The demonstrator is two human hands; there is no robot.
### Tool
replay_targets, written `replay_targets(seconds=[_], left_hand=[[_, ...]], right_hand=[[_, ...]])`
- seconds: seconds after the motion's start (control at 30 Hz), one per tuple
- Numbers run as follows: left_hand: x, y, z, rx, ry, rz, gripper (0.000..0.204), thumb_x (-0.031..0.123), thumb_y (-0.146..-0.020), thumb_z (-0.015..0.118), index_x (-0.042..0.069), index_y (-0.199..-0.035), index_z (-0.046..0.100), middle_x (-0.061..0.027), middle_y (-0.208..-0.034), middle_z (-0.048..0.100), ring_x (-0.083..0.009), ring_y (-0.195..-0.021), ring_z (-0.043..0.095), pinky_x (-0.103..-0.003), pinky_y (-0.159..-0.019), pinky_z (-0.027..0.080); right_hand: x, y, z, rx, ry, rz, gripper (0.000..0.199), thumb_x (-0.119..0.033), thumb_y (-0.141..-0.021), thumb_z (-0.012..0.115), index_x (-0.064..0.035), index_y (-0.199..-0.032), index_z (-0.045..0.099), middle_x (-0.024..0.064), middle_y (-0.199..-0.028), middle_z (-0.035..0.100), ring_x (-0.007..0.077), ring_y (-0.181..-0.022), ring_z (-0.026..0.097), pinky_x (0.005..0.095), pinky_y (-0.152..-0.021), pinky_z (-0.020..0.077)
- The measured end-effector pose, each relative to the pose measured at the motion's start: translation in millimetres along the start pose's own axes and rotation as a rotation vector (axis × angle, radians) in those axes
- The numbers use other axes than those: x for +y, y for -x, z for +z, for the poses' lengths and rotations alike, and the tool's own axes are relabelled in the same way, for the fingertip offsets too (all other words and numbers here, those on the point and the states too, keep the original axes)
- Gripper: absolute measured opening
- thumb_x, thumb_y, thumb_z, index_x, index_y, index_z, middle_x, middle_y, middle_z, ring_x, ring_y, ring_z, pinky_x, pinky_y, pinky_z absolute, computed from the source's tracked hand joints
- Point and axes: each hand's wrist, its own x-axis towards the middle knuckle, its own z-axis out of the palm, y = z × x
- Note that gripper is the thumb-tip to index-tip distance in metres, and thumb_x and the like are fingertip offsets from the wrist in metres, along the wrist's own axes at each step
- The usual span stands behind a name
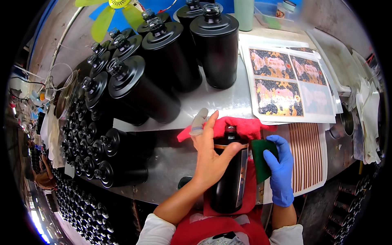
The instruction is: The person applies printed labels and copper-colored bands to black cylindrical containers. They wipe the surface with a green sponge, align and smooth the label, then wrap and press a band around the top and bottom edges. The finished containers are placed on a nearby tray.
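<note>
2 hands work on 1 black bottle [229,179] that lies on a red cloth [245,127] at the near edge of the metal bench [175,159], its neck pointing away from the person. The bare left hand [211,157] is clamped over the bottle's shoulder, fingers spread across the top and thumb wrapped toward the right side; its index finger wears a grey finger cot [199,121]. The right hand [281,169], in a blue glove, is closed on a green pad [261,159] that presses against the right flank of the bottle, just beside a pale label strip [243,173] running along the bottle's side. Beneath and to the right of the right hand lies a sheet of brown striped strips [306,157]. Farther back on the bench, sheets of floral labels [286,83] are stacked. Many identical black bottles [163,61] stand upright in rows on the left and rear of the bench, well apart from the held one. A yellow-green fan [116,10] shows at the top edge.
</note>
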Motion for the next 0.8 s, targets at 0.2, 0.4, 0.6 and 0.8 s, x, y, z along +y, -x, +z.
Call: replay_targets(seconds=[0.2,0.4,0.6,0.8], left_hand=[[-19.4,14.8,-11.4,-0.079,0.515,-0.015,0.059,0.007,-0.083,0.057,0.001,-0.137,0.032,-0.0191,-0.145,0.014,-0.0274,-0.133,0.016,-0.036,-0.108,0.011],[-13.1,26.5,2.2,0.186,0.288,0.147,0.051,-0.003,-0.077,0.062,0.001,-0.125,0.045,-0.0188,-0.133,0.033,-0.0265,-0.123,0.032,-0.035,-0.103,0.023],[-3.5,36.0,8.6,0.242,0.466,0.055,0.042,-0.002,-0.078,0.066,0.0,-0.116,0.05,-0.0122,-0.116,0.049,-0.0198,-0.106,0.045,-0.027,-0.093,0.033],[-4.4,33.5,5.4,0.175,0.374,0.075,0.046,-0.006,-0.077,0.065,0.0,-0.118,0.048,-0.0066,-0.112,0.043,-0.0146,-0.104,0.042,-0.027,-0.094,0.031]], right_hand=[[-7.4,-0.7,-11.6,-0.093,-0.135,0.035,0.029,0.003,-0.08,0.057,-0.0033,-0.108,0.05,0.006,-0.103,0.055,0.0112,-0.093,0.054,0.0255,-0.082,0.0447],[-20.3,-13.0,12.2,-0.091,0.146,0.128,0.013,-0.008,-0.079,0.069,-0.0041,-0.076,0.057,-0.0031,-0.064,0.055,0.0031,-0.055,0.052,0.0176,-0.05,0.041],[-21.4,-23.2,25.7,-0.138,0.246,0.087,0.013,-0.006,-0.074,0.073,-0.0031,-0.082,0.062,-0.0014,-0.069,0.058,0.0025,-0.058,0.054,0.0159,-0.052,0.0413],[-25.9,-26.5,33.1,-0.169,0.29,0.075,0.015,-0.008,-0.073,0.074,-0.0034,-0.083,0.063,-0.0015,-0.069,0.058,0.0023,-0.059,0.053,0.0157,-0.052,0.0404]])
